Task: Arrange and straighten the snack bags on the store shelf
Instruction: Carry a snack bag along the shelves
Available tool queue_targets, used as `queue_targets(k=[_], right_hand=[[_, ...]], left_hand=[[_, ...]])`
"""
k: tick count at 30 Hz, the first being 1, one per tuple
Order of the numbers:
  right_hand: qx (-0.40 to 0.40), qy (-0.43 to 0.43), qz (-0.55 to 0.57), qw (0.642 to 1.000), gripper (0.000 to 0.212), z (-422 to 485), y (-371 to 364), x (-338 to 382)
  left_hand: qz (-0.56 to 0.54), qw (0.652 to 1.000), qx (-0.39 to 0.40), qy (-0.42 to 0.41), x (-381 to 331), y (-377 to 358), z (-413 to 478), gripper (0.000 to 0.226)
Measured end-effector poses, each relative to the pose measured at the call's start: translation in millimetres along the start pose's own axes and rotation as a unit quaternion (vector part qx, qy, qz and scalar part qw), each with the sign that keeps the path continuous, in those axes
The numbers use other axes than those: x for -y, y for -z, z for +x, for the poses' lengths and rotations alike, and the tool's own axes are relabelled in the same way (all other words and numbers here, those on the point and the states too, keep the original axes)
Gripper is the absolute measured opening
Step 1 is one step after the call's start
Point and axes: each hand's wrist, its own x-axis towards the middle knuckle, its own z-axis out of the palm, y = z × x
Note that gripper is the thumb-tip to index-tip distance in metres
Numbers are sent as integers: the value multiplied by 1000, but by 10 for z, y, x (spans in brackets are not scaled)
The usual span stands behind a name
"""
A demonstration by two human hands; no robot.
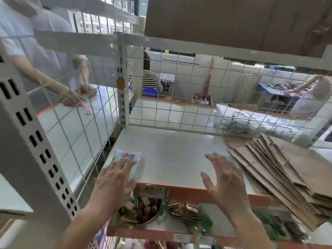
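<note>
Presses left hand (115,178), fingers straight, on snack bag (128,155) at lower left, likely to square it on shelf (172,159); hovers right hand (224,180), fingers spread, empty, lower centre.

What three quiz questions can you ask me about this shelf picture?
1. Fill the gap: the left hand rests flat on a ___ snack bag at the front left of the shelf.
2. True or false: the right hand grips a snack bag too.
3. What lies stacked on the right side of the shelf? A. flat brown paper bags B. bottles C. toys

Key: 1. white; 2. false, it hovers open and holds nothing; 3. A.
</note>
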Motion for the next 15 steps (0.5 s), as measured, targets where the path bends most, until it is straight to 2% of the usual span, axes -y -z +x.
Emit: queue_targets(k=[3,8,11,15], right_hand=[[-3,6,15,1000,48,105,-48,47],[26,-6,5,1000,49,144,-157,46],[32,-17,-1,999,49,151,-179,19],[37,-31,-3,999,49,150,-177,0]], left_hand=[[42,998,23,51,100,-69,176,52],[47,982,135,126,162,-213,358,77],[25,977,151,151,145,-273,425,85],[16,973,155,168,113,-268,451,81]])
